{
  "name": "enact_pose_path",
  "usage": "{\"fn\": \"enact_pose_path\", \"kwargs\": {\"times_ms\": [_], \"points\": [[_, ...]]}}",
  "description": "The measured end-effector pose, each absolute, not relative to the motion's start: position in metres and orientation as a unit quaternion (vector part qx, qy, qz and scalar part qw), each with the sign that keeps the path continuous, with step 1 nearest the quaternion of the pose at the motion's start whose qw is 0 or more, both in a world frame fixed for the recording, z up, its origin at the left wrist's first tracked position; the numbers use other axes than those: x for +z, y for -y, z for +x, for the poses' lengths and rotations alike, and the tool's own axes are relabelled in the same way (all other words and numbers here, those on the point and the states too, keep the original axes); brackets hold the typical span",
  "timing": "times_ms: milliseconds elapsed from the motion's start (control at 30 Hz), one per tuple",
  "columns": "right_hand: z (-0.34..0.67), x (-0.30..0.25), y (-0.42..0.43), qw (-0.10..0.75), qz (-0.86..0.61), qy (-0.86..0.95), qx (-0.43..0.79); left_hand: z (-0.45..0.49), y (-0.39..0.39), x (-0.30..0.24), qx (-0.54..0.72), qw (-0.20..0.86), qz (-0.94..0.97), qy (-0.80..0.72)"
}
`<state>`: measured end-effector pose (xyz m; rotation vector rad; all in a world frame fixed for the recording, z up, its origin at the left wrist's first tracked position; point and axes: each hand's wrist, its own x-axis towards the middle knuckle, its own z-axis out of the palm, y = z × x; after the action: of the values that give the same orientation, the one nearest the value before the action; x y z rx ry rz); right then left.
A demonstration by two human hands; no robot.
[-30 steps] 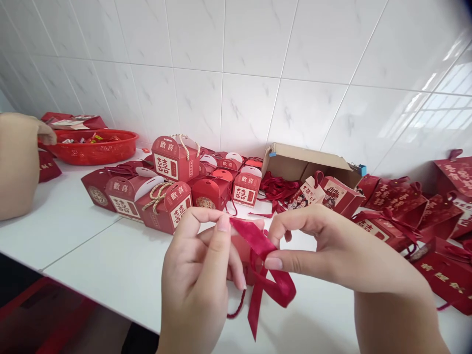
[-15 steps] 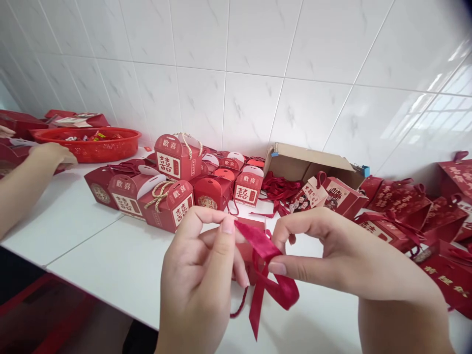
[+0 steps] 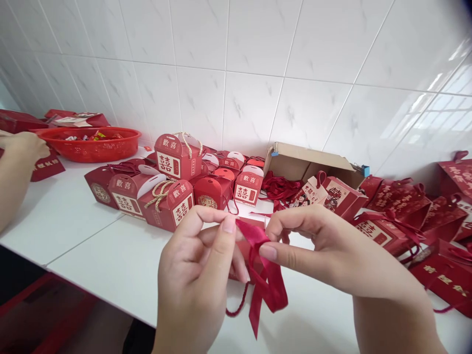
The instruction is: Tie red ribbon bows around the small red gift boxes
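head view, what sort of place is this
Probably an informal packing area: a white table holds many red boxes, a red basket of small packets and an open cardboard carton.

The satin ribbon point(image 3: 276, 291) is deep crimson. Red gift boxes point(image 3: 174, 157) bear cream panels with red double-happiness characters. White wall tiles point(image 3: 254, 39) show grey marbling.

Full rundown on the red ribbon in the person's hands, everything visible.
The red ribbon is a flat, deep-red strip with a satin-like sheen. The left hand pinches it between thumb and index finger; the right hand grips it farther along. Between them it slants down to the right. Below, it hangs in a loose, folded loop beside a narrow tail with a pointed tip. It partly covers a red box; any attachment there is hidden.
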<state>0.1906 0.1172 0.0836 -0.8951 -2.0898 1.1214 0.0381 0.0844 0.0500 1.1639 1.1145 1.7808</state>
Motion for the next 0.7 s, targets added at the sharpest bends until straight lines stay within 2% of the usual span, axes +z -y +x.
{"fn": "enact_pose_path", "kwargs": {"times_ms": [367,700], "points": [[0.195,0.088,-0.117,0.271,-0.336,0.806,0.404,0.037,-0.091,0.049,0.695,0.378,0.429,-0.436],[0.178,0.082,-0.122,0.297,-0.391,0.762,0.422,0.040,-0.088,0.049,0.712,0.350,0.439,-0.422]]}}
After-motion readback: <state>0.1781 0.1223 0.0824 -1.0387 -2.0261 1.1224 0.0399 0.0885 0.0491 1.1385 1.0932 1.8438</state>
